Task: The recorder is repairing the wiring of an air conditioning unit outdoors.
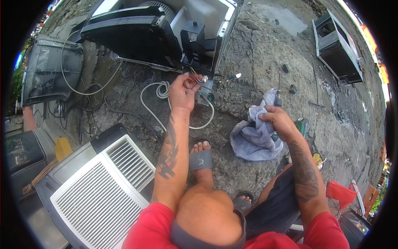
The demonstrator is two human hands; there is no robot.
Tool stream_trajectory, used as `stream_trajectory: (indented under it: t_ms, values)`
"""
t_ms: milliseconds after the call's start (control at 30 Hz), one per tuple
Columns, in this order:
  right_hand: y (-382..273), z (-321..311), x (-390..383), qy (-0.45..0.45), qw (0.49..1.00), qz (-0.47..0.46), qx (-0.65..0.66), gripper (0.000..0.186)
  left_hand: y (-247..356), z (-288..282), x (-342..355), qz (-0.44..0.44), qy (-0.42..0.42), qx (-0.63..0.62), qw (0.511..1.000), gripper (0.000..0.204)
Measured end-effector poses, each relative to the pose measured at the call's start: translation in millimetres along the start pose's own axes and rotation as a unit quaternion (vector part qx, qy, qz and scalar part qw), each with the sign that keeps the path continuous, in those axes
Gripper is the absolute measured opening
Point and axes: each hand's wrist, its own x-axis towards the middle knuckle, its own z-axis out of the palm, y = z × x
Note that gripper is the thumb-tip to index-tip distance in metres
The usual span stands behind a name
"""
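Observation:
My left hand (182, 92) pinches a bundle of thin coloured wires with a white plug connector (202, 79), just in front of an opened air conditioner unit (166, 39). A second white connector (238, 76) on dark wires sticks out beside it. In my right hand (280, 121) is a bunched grey-blue cloth (257, 143), hanging over the ground. Right behind the cloth lies what looks like a green and black power drill (302, 126), partly hidden, with a long thin bit (279, 85) pointing away from me.
A white louvred front panel (97, 195) lies at lower left. A pale cord (161, 89) coils on the rough ground past my sandalled foot (200, 159). A grey plastic tub (52, 68) is at far left, a metal casing (338, 50) at far right, a red piece (340, 194) at lower right.

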Motion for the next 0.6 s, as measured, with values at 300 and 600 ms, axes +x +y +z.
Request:
stream_trajectory:
  t_ms: [300, 600]
  values:
    - [16, 20, 65, 0.008, 0.957, -0.052, 0.285, 0.028, 6, 43, -24, -0.056, -0.096, 0.324, 0.939, 0.026]
    - [23, 41, 47, 0.063, 0.998, 0.010, -0.018, 0.029, 45, -10, 25, -0.063, -0.071, 0.676, 0.731, 0.022]
